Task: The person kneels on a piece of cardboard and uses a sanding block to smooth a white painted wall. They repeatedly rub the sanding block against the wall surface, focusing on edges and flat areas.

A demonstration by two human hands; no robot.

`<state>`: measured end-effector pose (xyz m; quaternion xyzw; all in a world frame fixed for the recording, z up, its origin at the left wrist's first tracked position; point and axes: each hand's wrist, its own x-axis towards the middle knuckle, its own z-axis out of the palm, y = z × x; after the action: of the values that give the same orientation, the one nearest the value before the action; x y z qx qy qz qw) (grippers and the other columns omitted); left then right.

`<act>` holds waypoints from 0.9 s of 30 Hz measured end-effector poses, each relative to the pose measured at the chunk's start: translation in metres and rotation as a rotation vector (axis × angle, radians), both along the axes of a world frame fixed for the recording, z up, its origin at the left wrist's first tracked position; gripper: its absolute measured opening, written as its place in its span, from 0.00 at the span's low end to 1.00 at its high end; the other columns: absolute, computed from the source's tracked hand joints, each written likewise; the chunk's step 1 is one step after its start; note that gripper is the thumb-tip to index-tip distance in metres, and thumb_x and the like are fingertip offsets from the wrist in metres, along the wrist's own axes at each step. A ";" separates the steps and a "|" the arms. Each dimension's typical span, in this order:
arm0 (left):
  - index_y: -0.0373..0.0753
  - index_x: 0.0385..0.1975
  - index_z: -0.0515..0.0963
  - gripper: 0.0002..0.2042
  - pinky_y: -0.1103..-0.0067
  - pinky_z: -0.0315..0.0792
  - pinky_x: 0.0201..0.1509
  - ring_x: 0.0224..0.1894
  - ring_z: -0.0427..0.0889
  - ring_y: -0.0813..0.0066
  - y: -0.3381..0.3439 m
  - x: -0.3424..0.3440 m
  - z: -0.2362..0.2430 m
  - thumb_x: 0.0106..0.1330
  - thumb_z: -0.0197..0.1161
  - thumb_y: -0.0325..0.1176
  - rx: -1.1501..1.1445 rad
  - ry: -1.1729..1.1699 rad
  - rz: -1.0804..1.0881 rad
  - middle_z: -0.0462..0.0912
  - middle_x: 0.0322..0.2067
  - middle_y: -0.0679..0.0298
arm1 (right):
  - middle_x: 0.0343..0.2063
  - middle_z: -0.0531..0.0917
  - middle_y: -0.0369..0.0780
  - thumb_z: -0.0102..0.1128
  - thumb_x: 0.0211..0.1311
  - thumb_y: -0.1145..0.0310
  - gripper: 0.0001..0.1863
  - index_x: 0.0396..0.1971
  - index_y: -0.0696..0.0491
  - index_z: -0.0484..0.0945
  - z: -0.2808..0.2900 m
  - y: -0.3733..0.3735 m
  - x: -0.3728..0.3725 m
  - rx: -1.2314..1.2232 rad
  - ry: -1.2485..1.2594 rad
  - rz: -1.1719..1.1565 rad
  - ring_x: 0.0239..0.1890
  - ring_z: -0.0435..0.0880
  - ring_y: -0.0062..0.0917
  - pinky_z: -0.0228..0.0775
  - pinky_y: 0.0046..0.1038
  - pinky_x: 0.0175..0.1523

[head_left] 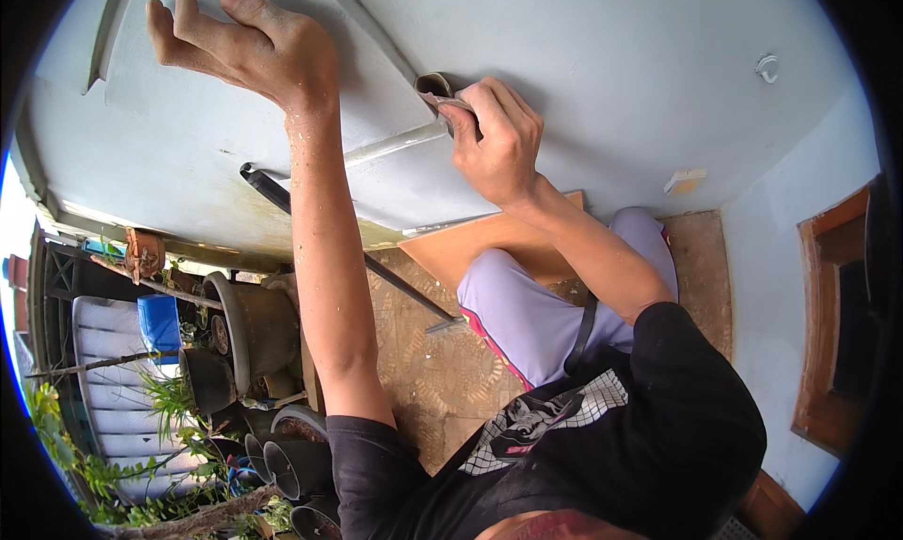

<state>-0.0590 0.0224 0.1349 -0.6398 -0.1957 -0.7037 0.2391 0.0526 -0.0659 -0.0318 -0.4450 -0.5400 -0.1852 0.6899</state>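
A pale grey-white surface (621,88) with thin raised strips (376,148) fills the upper view. My left hand (249,55) is raised at the upper left against it, fingers loosely bent and apart with nothing in them; whether the fingertips touch it is unclear. My right hand (499,145), at the centre, pinches a curled brownish piece of paper, apparently sandpaper (435,93), at the corner where two strips meet. Fine pale specks coat my left forearm. Below, a black pole (395,286) slants behind that forearm.
A tan wooden board (437,253) leans beside my bent knees on a patterned floor (423,408). Plant pots (254,333), greenery and a blue container (158,324) crowd the left. A wood-framed window (816,324) is at the right. A white hook (767,68) sits on the surface.
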 end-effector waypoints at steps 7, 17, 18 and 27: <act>0.30 0.61 0.67 0.17 0.62 0.62 0.67 0.66 0.61 0.54 0.011 -0.010 -0.001 0.76 0.43 0.27 0.039 0.007 0.014 0.54 0.65 0.48 | 0.24 0.80 0.41 0.73 0.58 0.78 0.09 0.28 0.58 0.78 0.005 0.007 -0.003 0.108 0.097 0.052 0.23 0.79 0.35 0.70 0.34 0.29; 0.30 0.60 0.68 0.17 0.62 0.62 0.68 0.65 0.61 0.54 -0.007 0.004 0.003 0.75 0.43 0.26 -0.023 -0.058 -0.160 0.54 0.65 0.47 | 0.22 0.76 0.37 0.71 0.59 0.73 0.08 0.29 0.53 0.77 0.010 -0.010 0.008 -0.112 -0.130 -0.091 0.22 0.80 0.30 0.66 0.34 0.20; 0.30 0.60 0.67 0.16 0.62 0.61 0.68 0.66 0.60 0.54 -0.002 0.000 0.004 0.75 0.44 0.26 0.009 -0.030 -0.046 0.55 0.64 0.47 | 0.22 0.76 0.38 0.71 0.59 0.73 0.08 0.28 0.54 0.77 0.007 -0.019 0.011 -0.160 -0.123 -0.067 0.22 0.80 0.31 0.67 0.34 0.21; 0.31 0.59 0.68 0.16 0.60 0.57 0.69 0.67 0.58 0.51 0.000 0.000 0.001 0.75 0.44 0.26 -0.003 -0.045 -0.060 0.55 0.63 0.46 | 0.22 0.79 0.44 0.69 0.63 0.74 0.08 0.31 0.59 0.77 0.071 -0.016 0.012 -0.262 -0.133 -0.093 0.22 0.79 0.41 0.67 0.38 0.27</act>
<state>-0.0586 0.0221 0.1359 -0.6296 -0.1827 -0.7246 0.2124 0.0643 -0.0821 0.0393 -0.5422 -0.5831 -0.1741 0.5794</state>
